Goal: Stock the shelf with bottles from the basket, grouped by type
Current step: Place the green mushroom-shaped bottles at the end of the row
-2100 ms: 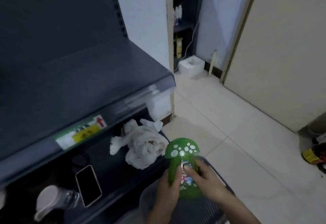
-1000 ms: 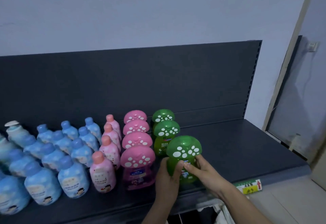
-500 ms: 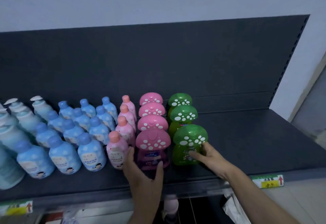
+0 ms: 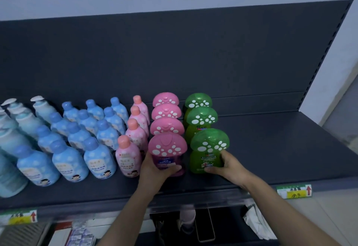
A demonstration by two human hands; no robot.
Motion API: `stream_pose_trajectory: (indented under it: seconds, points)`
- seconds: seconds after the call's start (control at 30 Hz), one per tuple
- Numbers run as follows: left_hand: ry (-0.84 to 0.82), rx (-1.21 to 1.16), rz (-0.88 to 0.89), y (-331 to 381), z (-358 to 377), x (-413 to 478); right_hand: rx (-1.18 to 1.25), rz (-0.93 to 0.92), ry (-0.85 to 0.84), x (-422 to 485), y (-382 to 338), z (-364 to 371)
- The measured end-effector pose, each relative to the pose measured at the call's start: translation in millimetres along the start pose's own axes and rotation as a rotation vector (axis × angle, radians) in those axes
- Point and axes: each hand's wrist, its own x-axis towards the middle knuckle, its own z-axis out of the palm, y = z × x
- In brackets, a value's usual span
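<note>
A dark shelf holds bottles in rows by type: blue ones at left, pink round-cap ones, pink mushroom-cap ones, then green mushroom-cap ones. My right hand grips the front green mushroom bottle, which stands on the shelf at the head of the green row. My left hand wraps the base of the front pink mushroom bottle, also standing. The basket is out of sight.
To the right of the green row the shelf surface is bare. Price tags sit on the front edge. Below, a lower shelf holds a phone and a white cloth. A wall rises behind the shelf's back panel.
I lifted the green bottle from the basket up to the shelf and set it at the front of the green row. My left hand then moved onto the front pink mushroom bottle.
</note>
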Motion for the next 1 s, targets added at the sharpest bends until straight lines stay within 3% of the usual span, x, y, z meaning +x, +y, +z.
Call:
stream_pose_trajectory:
  seconds: [1.0]
  points:
    - [0.013,0.005,0.016,-4.7,6.4,1.2,-0.032,0.028,-0.022,-2.3,0.3,-0.6]
